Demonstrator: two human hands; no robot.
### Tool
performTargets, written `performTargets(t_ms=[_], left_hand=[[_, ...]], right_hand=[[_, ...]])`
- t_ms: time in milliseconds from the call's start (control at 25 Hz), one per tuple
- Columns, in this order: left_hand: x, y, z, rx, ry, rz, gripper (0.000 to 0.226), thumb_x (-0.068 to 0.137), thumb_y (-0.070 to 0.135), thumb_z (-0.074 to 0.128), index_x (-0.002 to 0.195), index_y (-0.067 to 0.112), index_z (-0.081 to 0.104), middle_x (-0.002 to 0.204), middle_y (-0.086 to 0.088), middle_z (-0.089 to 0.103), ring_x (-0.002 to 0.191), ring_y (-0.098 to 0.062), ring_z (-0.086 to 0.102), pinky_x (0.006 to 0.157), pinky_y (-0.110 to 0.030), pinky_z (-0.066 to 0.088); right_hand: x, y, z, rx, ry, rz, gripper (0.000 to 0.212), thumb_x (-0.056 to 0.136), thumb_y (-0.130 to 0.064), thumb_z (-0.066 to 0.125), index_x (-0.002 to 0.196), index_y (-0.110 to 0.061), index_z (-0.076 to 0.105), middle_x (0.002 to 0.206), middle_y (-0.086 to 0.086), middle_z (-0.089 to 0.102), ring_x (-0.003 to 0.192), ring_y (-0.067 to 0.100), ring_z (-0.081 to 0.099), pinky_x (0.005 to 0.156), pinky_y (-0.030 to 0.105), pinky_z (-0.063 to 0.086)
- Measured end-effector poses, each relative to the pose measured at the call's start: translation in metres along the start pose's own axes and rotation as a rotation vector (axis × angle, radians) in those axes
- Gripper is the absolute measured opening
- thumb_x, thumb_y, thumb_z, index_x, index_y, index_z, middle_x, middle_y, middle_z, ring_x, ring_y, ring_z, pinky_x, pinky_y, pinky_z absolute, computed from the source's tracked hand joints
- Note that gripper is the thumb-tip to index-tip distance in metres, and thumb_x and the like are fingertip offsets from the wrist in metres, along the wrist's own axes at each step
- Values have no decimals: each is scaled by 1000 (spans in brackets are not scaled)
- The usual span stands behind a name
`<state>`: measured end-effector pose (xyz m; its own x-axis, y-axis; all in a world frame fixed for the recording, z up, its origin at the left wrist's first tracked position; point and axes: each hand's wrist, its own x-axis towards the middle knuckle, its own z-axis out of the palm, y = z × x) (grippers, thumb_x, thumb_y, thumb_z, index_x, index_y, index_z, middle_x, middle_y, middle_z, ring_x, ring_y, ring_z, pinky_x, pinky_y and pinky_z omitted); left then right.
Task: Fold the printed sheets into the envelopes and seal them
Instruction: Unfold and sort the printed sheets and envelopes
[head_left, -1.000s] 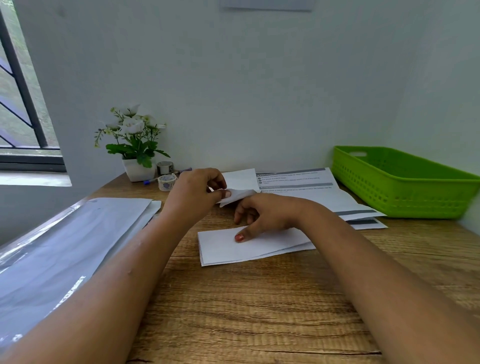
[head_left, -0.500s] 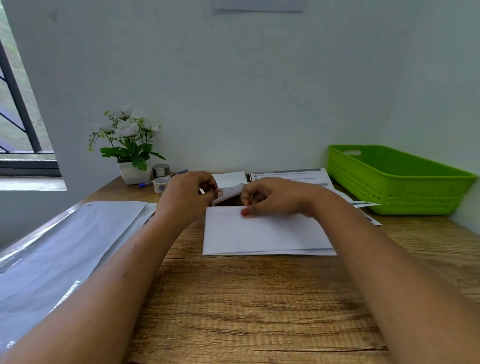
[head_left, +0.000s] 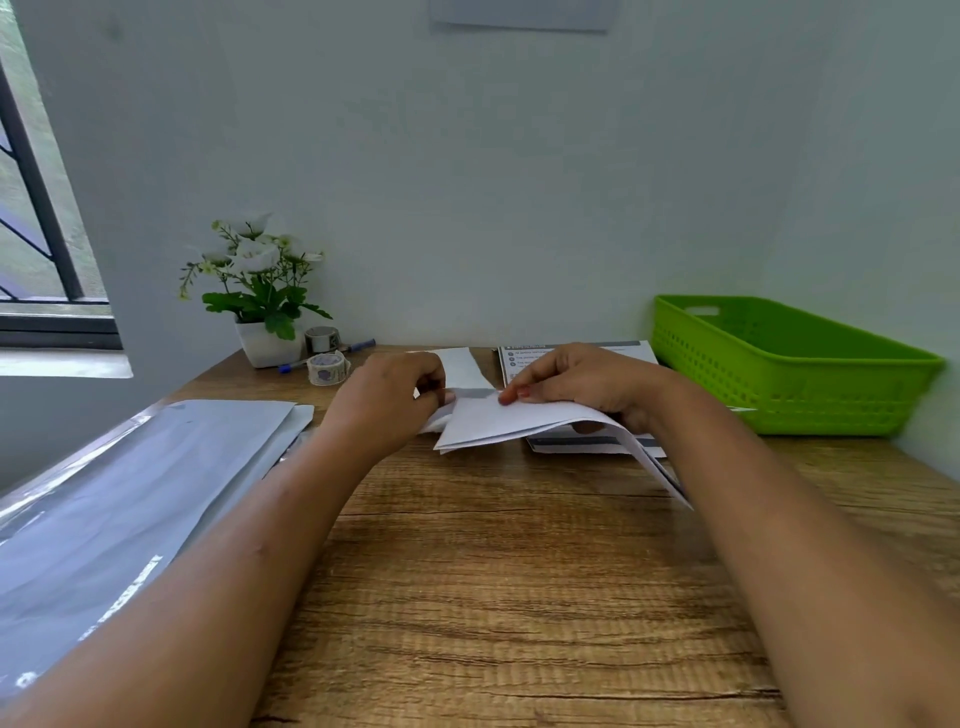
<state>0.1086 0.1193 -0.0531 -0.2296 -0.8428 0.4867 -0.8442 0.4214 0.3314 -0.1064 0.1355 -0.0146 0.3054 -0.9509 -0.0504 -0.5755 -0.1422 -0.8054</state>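
— Envelope first: what does it look like?
— White, plain and long, held at the centre of the frame, lifted off the tabletop at a tilt. Its right end droops down behind the right forearm, and layered edges show along its lower side.
— And the fingers?
— The right hand grips the top edge, thumb on the near face with a red nail showing, the other fingers curled over from behind and underneath. So its fingers are closed on the envelope.
— The left hand?
— Pinched narrow at the upper left corner, on a small white piece of paper that pokes out beside the envelope. Whether that piece is the flap or a folded sheet, I cannot tell.
— Where are the printed sheets?
— Flat on the tabletop just behind the hands, right of centre, with more printed edges showing under the envelope. Another blank white sheet lies between the hands, further back.
— Anything else around?
— A green basket at the right. A potted plant with white flowers at upper left, tape rolls and a pen beside it. Large grey sheets cover the left side of the tabletop.
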Motion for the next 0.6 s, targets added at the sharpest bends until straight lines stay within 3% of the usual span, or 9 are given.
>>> performTargets(t_ms=[120,200,280,360,480,600], left_hand=[[-1,3,1,16,5,34,7,89,31,60,84,27,58,92,7,64,83,-14,55,74,-34,51],[0,6,3,19,13,62,6,89,30,59,85,26,59,93,6,64,83,-14,54,74,-35,51],[-1,9,3,5,13,93,8,90,30,58,88,23,60,93,5,64,82,-15,54,75,-36,51],[-1,12,3,-18,13,121,10,91,29,57,89,20,62,91,6,64,80,-14,54,72,-33,48],[0,14,5,0,10,144,9,91,27,56,90,21,61,89,8,61,76,-11,51,67,-26,40],[-1,16,6,-13,2,146,5,91,25,56,88,22,59,87,10,59,75,-10,50,67,-24,37]], right_hand=[[-1,3,-6,32,13,78,17,92,-15,60,93,-18,77,90,12,61,46,10,40,36,17,34],[-2,0,-3,24,9,61,17,92,-14,60,96,-15,76,86,12,61,42,8,42,34,16,33],[1,-2,2,86,118,40,16,92,-11,60,99,-9,74,77,5,62,37,2,48,34,13,34],[8,2,6,160,276,50,10,90,-11,63,95,-10,71,81,3,62,48,1,56,37,13,38],[20,10,17,55,454,69,9,87,-19,68,95,-17,63,107,4,57,90,17,55,60,24,41],[24,6,33,0,514,11,17,92,-23,60,107,-16,56,107,1,50,89,16,48,57,22,34]])
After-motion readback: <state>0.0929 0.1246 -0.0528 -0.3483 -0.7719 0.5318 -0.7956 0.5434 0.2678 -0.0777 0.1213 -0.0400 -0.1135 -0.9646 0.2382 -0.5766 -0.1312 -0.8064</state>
